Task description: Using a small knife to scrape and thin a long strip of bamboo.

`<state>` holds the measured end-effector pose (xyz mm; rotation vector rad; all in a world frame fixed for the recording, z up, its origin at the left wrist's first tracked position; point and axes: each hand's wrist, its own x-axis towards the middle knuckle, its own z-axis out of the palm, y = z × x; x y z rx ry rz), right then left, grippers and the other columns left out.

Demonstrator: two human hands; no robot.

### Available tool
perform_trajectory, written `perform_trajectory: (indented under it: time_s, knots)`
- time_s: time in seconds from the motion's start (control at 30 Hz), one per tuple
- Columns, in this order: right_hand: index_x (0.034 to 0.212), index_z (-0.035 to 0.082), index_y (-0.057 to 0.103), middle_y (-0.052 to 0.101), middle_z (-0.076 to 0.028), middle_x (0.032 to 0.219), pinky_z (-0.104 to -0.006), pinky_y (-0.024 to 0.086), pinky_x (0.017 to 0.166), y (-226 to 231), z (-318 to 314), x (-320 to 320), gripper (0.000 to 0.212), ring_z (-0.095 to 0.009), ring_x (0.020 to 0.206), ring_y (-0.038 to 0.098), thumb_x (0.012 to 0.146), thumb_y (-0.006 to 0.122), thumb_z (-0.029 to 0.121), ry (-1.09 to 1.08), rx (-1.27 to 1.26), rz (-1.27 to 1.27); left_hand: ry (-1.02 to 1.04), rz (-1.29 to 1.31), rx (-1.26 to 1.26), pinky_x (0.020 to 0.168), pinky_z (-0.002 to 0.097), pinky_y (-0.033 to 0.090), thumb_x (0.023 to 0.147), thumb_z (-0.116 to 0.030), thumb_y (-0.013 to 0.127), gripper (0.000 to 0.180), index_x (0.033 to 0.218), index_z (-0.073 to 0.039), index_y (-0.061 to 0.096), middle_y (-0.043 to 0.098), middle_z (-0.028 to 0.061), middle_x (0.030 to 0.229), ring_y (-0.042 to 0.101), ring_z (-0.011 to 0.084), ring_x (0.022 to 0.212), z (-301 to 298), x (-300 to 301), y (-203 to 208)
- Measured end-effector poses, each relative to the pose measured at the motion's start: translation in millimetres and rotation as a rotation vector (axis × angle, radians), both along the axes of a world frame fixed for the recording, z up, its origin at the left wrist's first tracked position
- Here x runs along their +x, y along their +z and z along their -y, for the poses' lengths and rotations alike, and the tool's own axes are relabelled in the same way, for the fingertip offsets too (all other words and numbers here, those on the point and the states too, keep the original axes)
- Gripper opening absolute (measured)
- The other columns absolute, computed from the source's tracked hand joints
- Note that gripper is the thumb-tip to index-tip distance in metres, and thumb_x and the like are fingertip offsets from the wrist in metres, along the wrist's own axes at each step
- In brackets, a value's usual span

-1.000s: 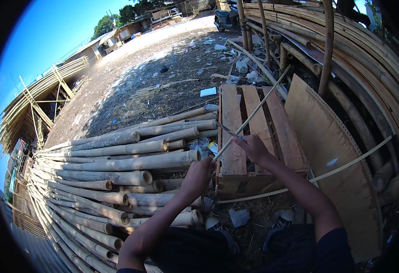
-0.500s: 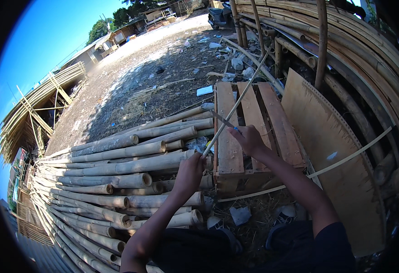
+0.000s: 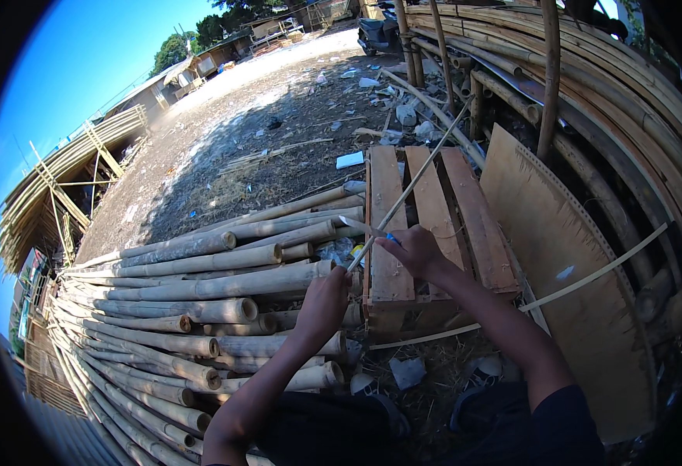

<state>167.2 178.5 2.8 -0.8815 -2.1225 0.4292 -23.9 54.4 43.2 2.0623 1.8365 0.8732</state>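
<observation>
My left hand (image 3: 325, 301) is closed around the lower end of a thin bamboo strip (image 3: 408, 190), which slants up and away to the right above a slatted wooden crate (image 3: 459, 198). In my right hand (image 3: 419, 253) is a knife (image 3: 364, 227) with a blue handle, its bright blade pointing left. The blade crosses the strip a short way above my left fist; whether its edge bites into the bamboo I cannot tell. My right fingers wrap the handle and hide most of it.
Thick bamboo poles (image 3: 224, 278) lie stacked to the left, cut ends toward me. A plywood sheet (image 3: 566, 287) leans at the right, crossed by another long strip (image 3: 589, 276). Behind it, upright posts (image 3: 549, 78) hold more bamboo. Litter covers the ground ahead.
My right hand and the knife have moved slightly down toward my left hand, and the blade has tilted flatter. My left hand keeps its hold on the strip, shifting slightly down.
</observation>
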Motion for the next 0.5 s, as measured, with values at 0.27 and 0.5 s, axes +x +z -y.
perform_trajectory:
  time_s: [0.27,0.5]
  knots:
    - [0.059,0.002,0.054,0.051,-0.017,0.049,-0.0436,0.045,0.054,-1,-4,12,0.063,-0.032,0.051,0.058,0.095,0.043,0.051,-0.076,-0.132,-0.060,-0.017,-0.009,-0.014,0.062,0.0498,0.042,0.095,-0.013,0.044,0.020,0.087,0.002,0.054,0.058,0.0237,0.069,0.059,0.0439,0.071,4,4,5]
    - [0.062,0.003,0.059,0.054,-0.017,0.053,-0.0441,0.047,0.054,-4,9,-7,0.061,-0.035,0.054,0.060,0.094,0.043,0.053,0.013,-0.103,0.037,0.044,-0.153,0.008,0.064,0.0530,0.041,0.092,-0.008,0.044,0.013,0.094,0.000,0.054,0.059,0.0253,0.071,0.059,0.0442,0.073,1,2,1]
